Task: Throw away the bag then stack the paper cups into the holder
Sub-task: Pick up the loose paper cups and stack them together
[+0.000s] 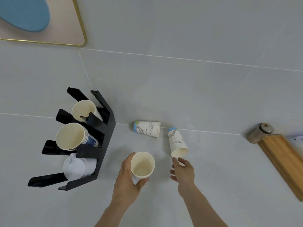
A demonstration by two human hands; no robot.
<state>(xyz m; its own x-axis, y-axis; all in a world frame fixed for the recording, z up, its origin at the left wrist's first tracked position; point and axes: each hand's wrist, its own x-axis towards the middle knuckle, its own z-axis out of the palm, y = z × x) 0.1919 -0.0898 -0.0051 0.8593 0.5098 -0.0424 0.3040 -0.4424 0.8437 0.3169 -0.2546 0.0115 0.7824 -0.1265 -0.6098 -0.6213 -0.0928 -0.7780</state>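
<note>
My left hand [127,176] grips an upright white paper cup [142,164], its mouth facing me. Two more printed paper cups lie on their sides on the grey surface: one [147,129] further back, one [177,143] with its open mouth just in front of my right hand [183,172]. That hand is open, fingertips a little short of the cup's rim. To the left stands the black cup holder [105,140]. Its top slot holds one cup [85,110], the middle slot a stack of several cups [73,136], and the bottom slot white lids [77,167]. No bag is in view.
A wooden tray [283,163] lies at the right, with a small lidded jar [260,132] at its far end. A gold-rimmed pink and blue panel [49,22] sits at the top left.
</note>
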